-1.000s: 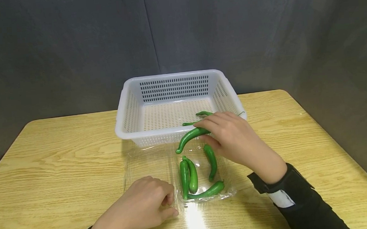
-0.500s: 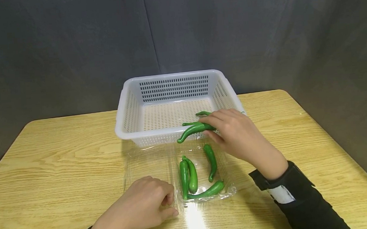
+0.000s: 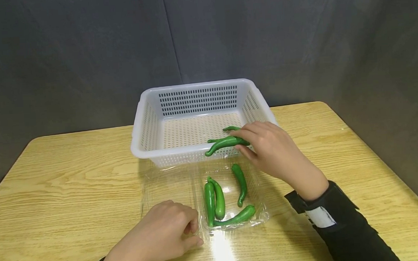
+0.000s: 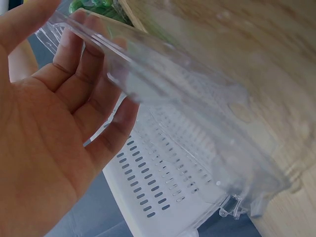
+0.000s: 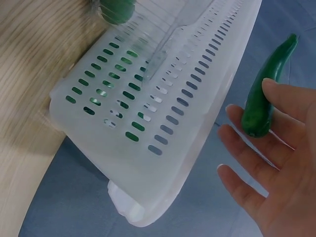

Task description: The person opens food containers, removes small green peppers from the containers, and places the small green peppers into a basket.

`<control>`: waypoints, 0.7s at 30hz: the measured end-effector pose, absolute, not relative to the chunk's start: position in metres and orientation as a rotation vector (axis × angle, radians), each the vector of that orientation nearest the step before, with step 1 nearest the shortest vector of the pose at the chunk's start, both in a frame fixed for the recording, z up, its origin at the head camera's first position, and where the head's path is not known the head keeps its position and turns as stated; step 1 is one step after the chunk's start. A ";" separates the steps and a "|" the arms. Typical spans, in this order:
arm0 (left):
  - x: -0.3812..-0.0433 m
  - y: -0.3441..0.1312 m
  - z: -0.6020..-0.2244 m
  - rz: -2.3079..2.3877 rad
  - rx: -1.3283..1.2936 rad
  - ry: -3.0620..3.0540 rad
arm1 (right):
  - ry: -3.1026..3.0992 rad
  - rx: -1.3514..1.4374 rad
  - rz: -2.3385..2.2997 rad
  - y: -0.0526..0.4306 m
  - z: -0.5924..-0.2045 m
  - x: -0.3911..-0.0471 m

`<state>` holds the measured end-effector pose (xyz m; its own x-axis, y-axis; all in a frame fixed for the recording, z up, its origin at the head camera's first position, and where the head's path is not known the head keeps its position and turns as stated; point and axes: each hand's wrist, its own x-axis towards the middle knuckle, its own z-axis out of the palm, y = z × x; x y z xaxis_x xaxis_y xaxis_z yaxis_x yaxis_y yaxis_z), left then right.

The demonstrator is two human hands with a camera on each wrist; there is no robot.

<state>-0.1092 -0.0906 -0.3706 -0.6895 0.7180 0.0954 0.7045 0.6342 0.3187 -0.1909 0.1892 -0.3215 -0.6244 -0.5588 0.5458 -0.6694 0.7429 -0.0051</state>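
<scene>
In the head view my right hand (image 3: 272, 148) pinches a green chili pepper (image 3: 225, 142) between thumb and fingers, above the near rim of the white basket (image 3: 167, 152). The right wrist view shows that pepper (image 5: 266, 89) pointing outward beyond the basket's rim. Nearer me lies an open clear plastic clamshell container (image 3: 262, 219), its right half bearing several green peppers (image 3: 219, 199). At the front edge of its left half, my left hand (image 3: 161, 233) holds the plastic, fingertips curled over the wall (image 4: 133, 74) and seen through it in the left wrist view.
Inside the basket, more green peppers (image 3: 231, 128) lie at the near right corner, partly hidden by the right hand. Basket and container stand close together on a wooden table (image 3: 72, 178). A dark grey curtain (image 3: 93, 53) hangs behind the table.
My right hand has moved away from me and slightly right, carrying the pepper from above the clamshell to the basket's near rim. My left hand has stayed in place.
</scene>
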 end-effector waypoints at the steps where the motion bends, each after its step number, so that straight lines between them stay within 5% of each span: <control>1: -0.109 -0.091 -0.371 0.521 1.220 2.803 | -2.420 0.921 0.283 0.189 -0.322 -0.191; 21: -0.109 -0.091 -0.371 0.520 1.216 2.795 | -2.443 0.844 0.254 0.197 -0.327 -0.198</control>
<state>-0.1089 -0.0905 -0.3706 -0.6899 0.7186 0.0875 0.7020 0.6346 0.3232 -0.1981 0.1971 -0.3268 -0.6596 -0.5164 0.5462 -0.6177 0.7864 -0.0023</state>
